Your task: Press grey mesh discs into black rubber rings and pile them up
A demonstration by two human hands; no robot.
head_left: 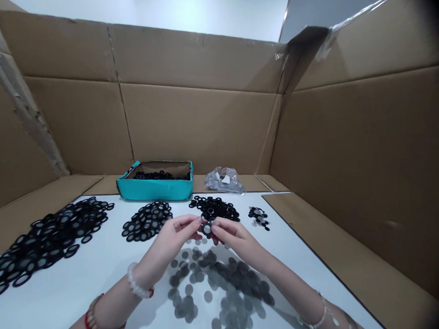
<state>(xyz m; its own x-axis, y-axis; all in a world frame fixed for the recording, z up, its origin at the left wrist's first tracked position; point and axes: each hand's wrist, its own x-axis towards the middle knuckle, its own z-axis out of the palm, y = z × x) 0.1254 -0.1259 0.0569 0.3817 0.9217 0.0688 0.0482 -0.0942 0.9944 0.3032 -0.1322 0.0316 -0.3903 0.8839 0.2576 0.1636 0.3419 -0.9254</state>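
Note:
Both hands meet above the white table (pixel 82 284), pinching one small black ring with a grey disc in it (pixel 207 228). My left hand (pixel 179 234) grips it from the left, my right hand (pixel 232 236) from the right, fingertips pressed together. Beneath my wrists lies a spread of several loose grey mesh discs (pixel 218 287). Just beyond my fingers sits a small heap of black rings (pixel 214 208).
A big pile of rings with grey centres (pixel 43 237) covers the left of the table; a smaller pile (pixel 147 220) and a tiny cluster (pixel 259 216) lie further in. A teal box of rings (pixel 156 181) and a clear bag (pixel 224 180) stand at the back. Cardboard walls (pixel 351 143) surround everything.

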